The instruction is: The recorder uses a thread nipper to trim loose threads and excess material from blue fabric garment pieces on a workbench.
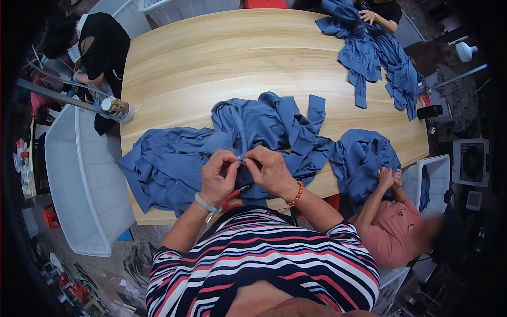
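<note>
Several crumpled blue shirts (169,164) lie along the near side of the wooden table in front of me. Over them, my left hand (219,171) and my right hand (269,171) meet with thumb and fingertips pinched closed. Between them they hold a small edge of a blue shirt (252,122); its exact part is hidden by the fingers. A tool with red handles and a dark tip (232,197) lies between my wrists, close to the table's near edge.
A co-worker in pink (388,230) grips another blue garment at right; one (377,13) handles blue garments at far right; another in black (103,50) stands far left. A jar (119,109) stands at the table's (227,58) left edge, above a white bin (84,179).
</note>
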